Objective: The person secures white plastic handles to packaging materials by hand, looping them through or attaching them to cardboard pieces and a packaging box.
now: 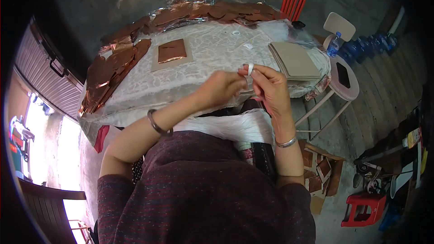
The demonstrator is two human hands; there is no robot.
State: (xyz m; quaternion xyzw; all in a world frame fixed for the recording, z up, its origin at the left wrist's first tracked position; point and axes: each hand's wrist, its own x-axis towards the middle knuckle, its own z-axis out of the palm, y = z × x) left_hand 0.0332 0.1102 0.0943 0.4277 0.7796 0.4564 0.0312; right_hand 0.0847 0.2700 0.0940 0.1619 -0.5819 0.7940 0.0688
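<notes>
My right hand [272, 91] is raised over the near edge of the table, its thumb and index finger pinched together. A narrow white strip [250, 69] sits at those fingertips and looks wrapped around the index finger. Close beside it, my left hand [220, 88] has curled fingers that are partly blurred; I cannot make out what they hold. Beyond the hands, a copper-coloured foil sheet [172, 51] lies on a grey-beige board [156, 67]. A stack of similar boards [296, 61] rests to the right of my right hand.
Copper foil pieces [110, 74] pile along the left and back of the cloth-covered table [208, 47]. A stool [347, 88] at right bears a phone [343, 75] and water bottle [334, 44]. A box of scraps [322, 171] and red stool [364, 210] stand on the floor.
</notes>
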